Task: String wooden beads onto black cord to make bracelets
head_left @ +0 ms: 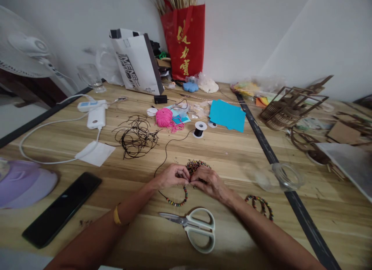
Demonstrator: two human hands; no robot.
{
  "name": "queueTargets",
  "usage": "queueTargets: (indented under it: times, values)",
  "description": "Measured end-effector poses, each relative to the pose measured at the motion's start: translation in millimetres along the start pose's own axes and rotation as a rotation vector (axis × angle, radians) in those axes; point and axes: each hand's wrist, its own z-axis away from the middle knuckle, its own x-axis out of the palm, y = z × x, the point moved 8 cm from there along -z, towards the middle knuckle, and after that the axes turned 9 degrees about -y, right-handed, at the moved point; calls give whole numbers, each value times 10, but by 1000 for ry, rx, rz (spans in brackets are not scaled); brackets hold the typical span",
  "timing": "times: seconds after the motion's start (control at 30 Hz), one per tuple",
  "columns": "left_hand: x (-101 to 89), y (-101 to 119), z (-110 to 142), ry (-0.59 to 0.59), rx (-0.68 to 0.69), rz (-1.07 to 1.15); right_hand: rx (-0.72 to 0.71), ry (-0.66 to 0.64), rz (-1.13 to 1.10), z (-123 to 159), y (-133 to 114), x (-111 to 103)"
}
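Near the table's middle, my left hand (174, 174) pinches the end of a strand of multicoloured beads (178, 204) on thin black cord. The strand hangs in a curve below the fingers. My right hand (209, 181) is closed in a pinch, its fingertips meeting the left ones. What sits between them is too small to make out. Just behind the hands lies a heap of loose coloured beads (198, 163), partly covered by the fingers. Black cord runs from the strand, past my left wrist, to a white spool (200, 129). Cream-handled scissors (200, 228) lie in front of the hands.
Finished-looking beaded loops (261, 204) lie beyond my right forearm, near a clear round container (287, 177). Tangled black cord (135, 138), pink yarn (164, 117) and blue sheets (227, 115) lie farther back. At left are a black phone (62, 208) and a white charging cable (46, 161).
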Motion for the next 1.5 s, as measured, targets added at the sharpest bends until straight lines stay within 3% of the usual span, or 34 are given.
queueTargets:
  times: [0.27,0.63,0.9,1.2,1.37,1.5]
  values:
    - [0,33,16,1,18,48,16,-30,47,1,-26,2]
    - [34,75,23,-53,4,68,21,29,7,15,-23,-14]
    - [5,14,1,-9,-15,-55,9,58,21,12,-25,-5]
    - [-35,-1,21,46,-32,-114,152,171,30,65,130,-338]
    - [-35,-43,18,52,-46,-115,186,116,62,85,215,-368]
    - [20,-76,5,-8,-47,-32,151,19,139,52,176,-309]
